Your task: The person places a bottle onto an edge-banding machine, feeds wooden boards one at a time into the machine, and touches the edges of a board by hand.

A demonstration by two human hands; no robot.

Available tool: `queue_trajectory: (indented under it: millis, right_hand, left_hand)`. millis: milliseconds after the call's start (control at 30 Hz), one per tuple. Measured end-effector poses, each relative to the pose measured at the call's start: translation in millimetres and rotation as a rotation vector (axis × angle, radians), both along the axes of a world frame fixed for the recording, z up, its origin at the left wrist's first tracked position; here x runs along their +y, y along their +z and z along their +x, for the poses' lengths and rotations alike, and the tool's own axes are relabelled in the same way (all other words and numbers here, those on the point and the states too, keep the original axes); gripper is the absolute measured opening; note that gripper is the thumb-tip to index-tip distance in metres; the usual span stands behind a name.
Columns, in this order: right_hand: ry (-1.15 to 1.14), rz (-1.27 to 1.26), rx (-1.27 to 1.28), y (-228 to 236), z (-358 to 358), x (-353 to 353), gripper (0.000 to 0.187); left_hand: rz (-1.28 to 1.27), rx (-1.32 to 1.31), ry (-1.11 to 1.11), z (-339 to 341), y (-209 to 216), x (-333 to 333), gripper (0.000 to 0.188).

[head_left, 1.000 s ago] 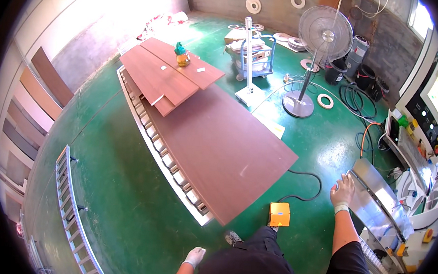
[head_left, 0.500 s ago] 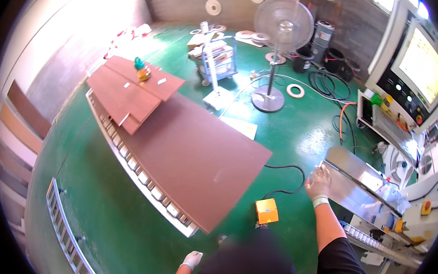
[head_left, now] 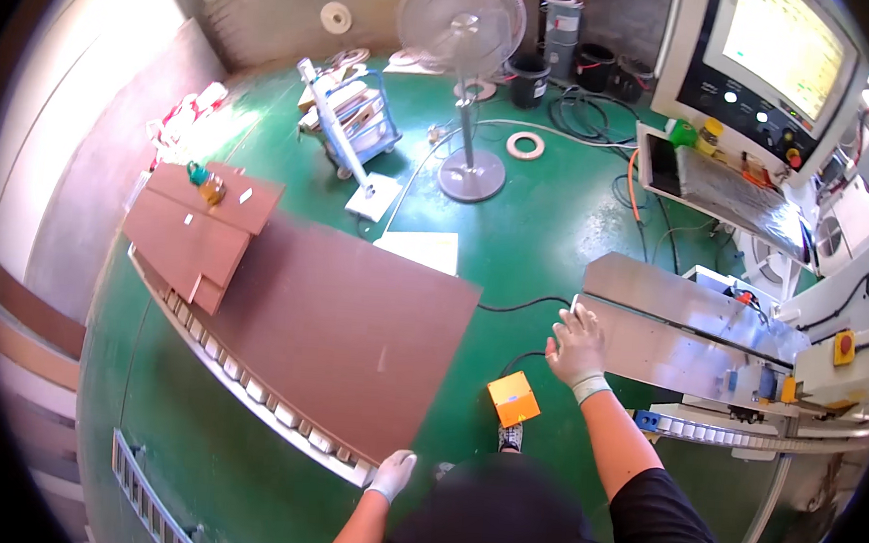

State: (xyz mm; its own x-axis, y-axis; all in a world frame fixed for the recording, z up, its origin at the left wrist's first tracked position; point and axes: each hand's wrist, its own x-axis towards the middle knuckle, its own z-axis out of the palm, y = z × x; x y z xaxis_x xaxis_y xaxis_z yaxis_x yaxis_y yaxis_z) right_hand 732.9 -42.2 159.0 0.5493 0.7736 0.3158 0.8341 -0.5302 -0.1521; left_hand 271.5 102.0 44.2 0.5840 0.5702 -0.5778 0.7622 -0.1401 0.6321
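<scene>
My left hand point(head_left: 391, 474), in a white glove, hangs by the near corner of a large brown board point(head_left: 336, 330) that lies flat on a roller table point(head_left: 238, 386); whether it touches the board I cannot tell. My right hand point(head_left: 577, 345), also gloved, rests with spread fingers on the near end of a metal machine bed point(head_left: 675, 321). An orange foot pedal box point(head_left: 513, 398) sits on the green floor between my hands, just ahead of my shoe point(head_left: 510, 436).
Smaller brown boards point(head_left: 193, 237) are stacked at the far end of the table, with a small bottle point(head_left: 210, 186) on them. A standing fan point(head_left: 467, 35), a cart point(head_left: 349, 117), cables, buckets and a control panel with screen point(head_left: 766, 63) ring the floor.
The view has swung right and closer to the machine. My right hand has stayed on the metal bed while my left hand has come up beside the board's corner.
</scene>
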Motion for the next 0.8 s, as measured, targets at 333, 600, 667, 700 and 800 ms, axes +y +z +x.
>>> queue_trajectory:
  millis: [333,600,667,700,800]
  right_hand:
    - [-0.036,0.011,0.045,-28.5,-15.0,-8.4,0.029]
    - [-0.253,-0.295,0.090,-88.0,-148.1,24.6,0.037]
    - [-0.304,-0.145,0.382,-147.5,-145.5,0.8,0.047]
    - [-0.274,-0.254,0.055,-183.8,-113.1,-49.2,0.051]
    - [-0.118,-0.420,0.472,-176.2,-312.8,91.8,0.058]
  left_hand:
    - [-0.012,-0.027,0.197,-134.6,-23.3,-89.9,0.038]
    - [-0.157,0.203,0.629,-418.5,-121.3,-157.2,0.038]
    - [-0.198,0.038,0.839,-445.0,-118.9,-151.1,0.032]
    - [-0.236,0.041,0.717,-435.3,-129.6,-130.0,0.036]
    - [0.029,0.081,0.725,-625.5,-185.4,-209.0,0.016]
